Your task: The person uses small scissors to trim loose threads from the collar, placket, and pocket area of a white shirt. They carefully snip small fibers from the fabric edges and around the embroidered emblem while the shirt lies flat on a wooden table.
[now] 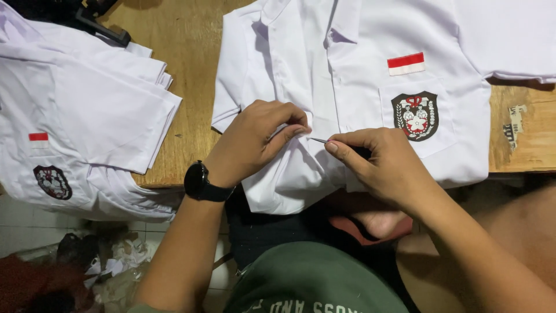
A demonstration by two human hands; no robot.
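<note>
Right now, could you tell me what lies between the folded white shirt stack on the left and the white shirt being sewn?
In the head view, only a bare strip of wooden table.

bright, even overhead light; white shirt (359, 69) near blown out, folds faint. soft shadow under left hand (255, 142) and right hand (379, 165). dim below wooden table (191, 58) edge. slight softness toward corners; centre sharp.

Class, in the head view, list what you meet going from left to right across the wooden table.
Folded white shirts → bare wooden table → left hand → needle → right hand → crest badge → paper scrap.
</note>
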